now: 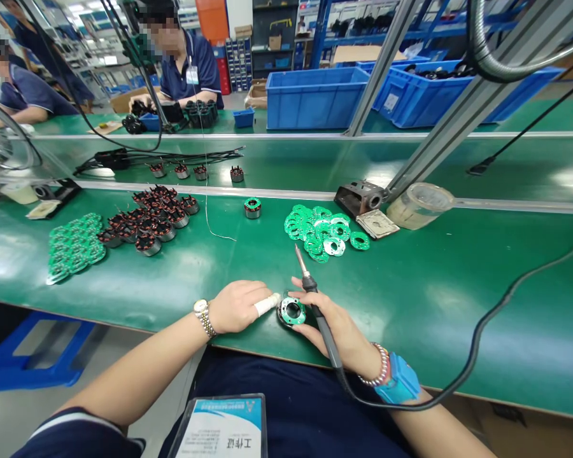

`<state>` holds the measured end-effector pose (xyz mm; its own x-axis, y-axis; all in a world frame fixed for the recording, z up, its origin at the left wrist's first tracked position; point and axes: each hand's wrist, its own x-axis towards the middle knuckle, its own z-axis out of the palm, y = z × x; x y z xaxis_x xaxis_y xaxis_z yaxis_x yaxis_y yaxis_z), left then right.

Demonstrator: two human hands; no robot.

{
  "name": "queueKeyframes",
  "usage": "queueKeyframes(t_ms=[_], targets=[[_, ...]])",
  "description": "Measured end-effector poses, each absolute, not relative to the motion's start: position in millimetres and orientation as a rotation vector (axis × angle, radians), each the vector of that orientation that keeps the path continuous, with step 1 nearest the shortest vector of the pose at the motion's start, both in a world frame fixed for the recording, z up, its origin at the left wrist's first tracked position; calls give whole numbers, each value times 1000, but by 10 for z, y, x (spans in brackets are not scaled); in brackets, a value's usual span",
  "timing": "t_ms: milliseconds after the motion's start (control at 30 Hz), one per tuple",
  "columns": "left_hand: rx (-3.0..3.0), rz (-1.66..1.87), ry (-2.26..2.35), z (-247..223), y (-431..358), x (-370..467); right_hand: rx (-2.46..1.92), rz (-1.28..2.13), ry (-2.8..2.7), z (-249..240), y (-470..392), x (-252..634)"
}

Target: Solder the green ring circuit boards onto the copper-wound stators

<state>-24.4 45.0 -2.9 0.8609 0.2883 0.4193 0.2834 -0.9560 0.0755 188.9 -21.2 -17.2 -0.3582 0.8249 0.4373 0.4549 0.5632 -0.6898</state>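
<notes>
My right hand (339, 321) is closed around a soldering iron (325, 337), its tip pointing up and away from me. The thumb and fingertips of the same hand also touch a motor stator topped with a ring-shaped green circuit board (300, 314), near the table's front edge. From the other side, my left hand (241, 307) meets the stator, fingers curled and one wrapped in white. Its thumb and the tips of the other fingers are hidden. Beyond the hands lies a loose pile of green ring boards (315, 226). One stator with a board on it (253, 208) stands by itself.
Several bare stators (148, 222) cluster at left beside a sheet of green boards (75, 247). A metal stand with a sponge (377, 224) and a plastic tub (421, 205) sit at right. The iron's cable (477, 340) loops rightward. Co-workers sit across the bench near blue bins (315, 98).
</notes>
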Motion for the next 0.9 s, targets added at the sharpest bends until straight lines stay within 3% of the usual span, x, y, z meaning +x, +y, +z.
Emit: queueKeyframes(t_ms=[300,600,900], targets=[[3146,841,379,-38,488,-252,-1024,581,-2002,-182,-222,1888],[2856,500,928,9,249,-69,-1023,598,-1993,-218,-218,1875],[2530,610,1002,-23,179,-108,-1010,613,-1971,-185,-214,1844]])
